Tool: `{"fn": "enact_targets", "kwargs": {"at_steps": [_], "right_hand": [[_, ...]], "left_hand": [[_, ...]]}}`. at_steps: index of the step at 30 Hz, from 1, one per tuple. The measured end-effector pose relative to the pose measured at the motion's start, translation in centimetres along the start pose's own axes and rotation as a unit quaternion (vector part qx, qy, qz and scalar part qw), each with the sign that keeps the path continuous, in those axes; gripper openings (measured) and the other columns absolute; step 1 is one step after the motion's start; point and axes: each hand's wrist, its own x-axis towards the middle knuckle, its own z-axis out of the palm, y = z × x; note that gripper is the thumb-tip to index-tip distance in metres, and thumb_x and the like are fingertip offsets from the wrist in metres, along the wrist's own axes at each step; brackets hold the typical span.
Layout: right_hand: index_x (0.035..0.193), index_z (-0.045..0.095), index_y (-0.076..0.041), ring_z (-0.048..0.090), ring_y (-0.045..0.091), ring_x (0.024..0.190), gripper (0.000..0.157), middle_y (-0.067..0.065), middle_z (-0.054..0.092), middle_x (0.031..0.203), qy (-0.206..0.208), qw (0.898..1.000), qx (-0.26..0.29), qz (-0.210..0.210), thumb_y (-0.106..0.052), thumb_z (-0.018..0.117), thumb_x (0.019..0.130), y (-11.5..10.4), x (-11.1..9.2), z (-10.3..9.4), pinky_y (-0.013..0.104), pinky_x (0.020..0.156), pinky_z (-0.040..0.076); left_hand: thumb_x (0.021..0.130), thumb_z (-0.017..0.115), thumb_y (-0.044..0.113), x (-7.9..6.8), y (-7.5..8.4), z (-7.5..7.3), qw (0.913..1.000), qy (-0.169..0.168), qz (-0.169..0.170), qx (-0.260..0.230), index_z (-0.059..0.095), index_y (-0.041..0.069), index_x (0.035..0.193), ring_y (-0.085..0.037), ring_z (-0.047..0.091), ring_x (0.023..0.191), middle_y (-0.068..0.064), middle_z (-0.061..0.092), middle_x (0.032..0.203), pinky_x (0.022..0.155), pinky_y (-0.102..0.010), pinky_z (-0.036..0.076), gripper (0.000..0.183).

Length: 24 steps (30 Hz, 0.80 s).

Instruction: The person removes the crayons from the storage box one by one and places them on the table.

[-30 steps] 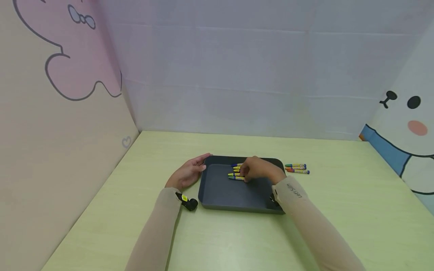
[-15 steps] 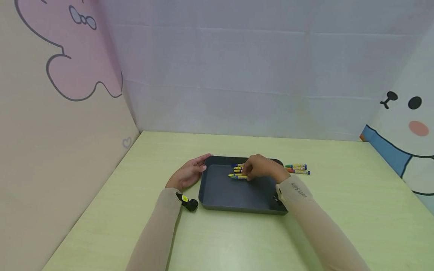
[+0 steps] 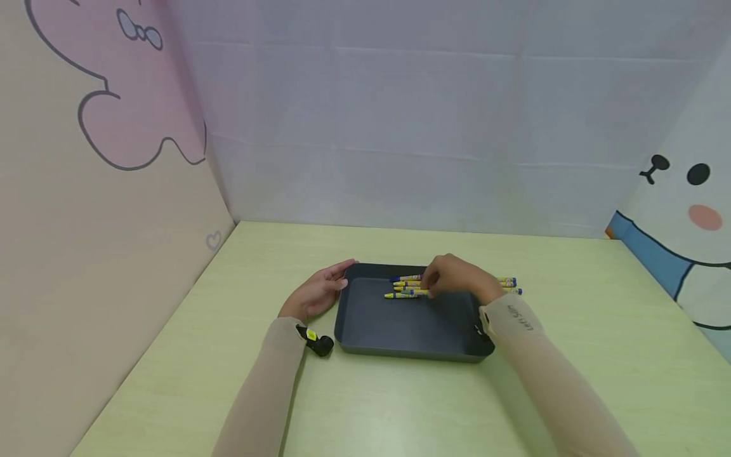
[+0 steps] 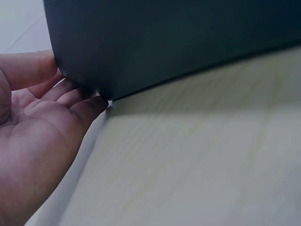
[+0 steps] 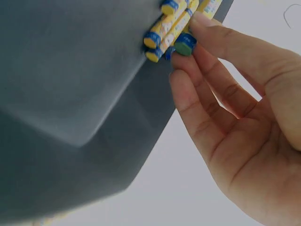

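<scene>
A dark grey tray (image 3: 400, 324) lies on the table. My left hand (image 3: 314, 294) holds its left side, the thumb at the rim and the other fingers against the outside of the wall, as the left wrist view shows. Over the tray's far right part, my right hand (image 3: 455, 276) pinches a green crayon (image 5: 186, 44) between thumb and fingertips. Several crayons with yellow wrappers (image 3: 402, 296) lie roughly side by side in the tray, just under and behind the held one. The right fingers hide their right ends in the head view.
More crayons (image 3: 508, 280) lie on the table just right of the tray, partly hidden by my right wrist. A black wrist camera (image 3: 321, 345) sits by the tray's left edge. Walls with cartoon drawings border the pale table (image 3: 371, 406).
My right hand has moved right and a little away from me, taking the green crayon from the near end of the row towards the others. The left hand and the tray stay put.
</scene>
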Motion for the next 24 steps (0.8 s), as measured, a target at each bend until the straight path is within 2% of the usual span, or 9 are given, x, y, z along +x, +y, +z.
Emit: {"fn": "enact_targets", "kwargs": {"at_steps": [6, 12, 18, 24], "right_hand": [[0.104, 0.074, -0.005, 0.067, 0.018, 0.088, 0.020, 0.006, 0.072, 0.099, 0.004, 1.000, -0.003, 0.018, -0.005, 0.072, 0.084, 0.6, -0.8, -0.8, 0.034, 0.077, 0.054], [0.103, 0.074, -0.007, 0.066, 0.018, 0.089, 0.019, 0.006, 0.071, 0.100, 0.020, 0.999, 0.015, 0.031, -0.004, 0.070, 0.085, 1.4, -2.1, -1.6, 0.037, 0.080, 0.054], [0.102, 0.074, -0.005, 0.067, 0.019, 0.087, 0.018, 0.007, 0.072, 0.098, 0.029, 0.999, -0.006, 0.023, -0.004, 0.069, 0.085, 2.3, -3.2, -2.3, 0.037, 0.078, 0.054], [0.103, 0.073, -0.003, 0.068, 0.021, 0.087, 0.018, 0.010, 0.072, 0.100, 0.037, 0.999, -0.010, 0.029, -0.004, 0.068, 0.086, 3.2, -3.9, -2.6, 0.039, 0.079, 0.054]], "left_hand": [[0.100, 0.036, -0.006, 0.0, 0.1, -0.1, 1.0000, 0.000, -0.002, 0.008, 0.020, 0.010, 0.155, -0.020, 0.000, 0.149, -0.002, -0.004, 0.163, 0.105, -0.024, 0.029, 0.059], [0.100, 0.038, -0.005, 0.0, 0.1, -0.1, 1.0000, 0.006, -0.006, 0.005, 0.023, 0.011, 0.154, -0.019, 0.002, 0.149, -0.001, -0.001, 0.163, 0.102, -0.022, 0.031, 0.059], [0.099, 0.037, -0.007, -0.1, 0.1, 0.0, 1.0000, -0.003, 0.001, -0.003, 0.019, 0.008, 0.155, -0.023, 0.006, 0.148, -0.004, -0.001, 0.163, 0.094, -0.018, 0.038, 0.060], [0.099, 0.038, -0.006, -0.2, 0.1, 0.0, 1.0000, -0.002, -0.001, -0.003, 0.020, 0.009, 0.154, -0.022, 0.011, 0.146, -0.004, -0.001, 0.163, 0.092, -0.018, 0.039, 0.060]]}}
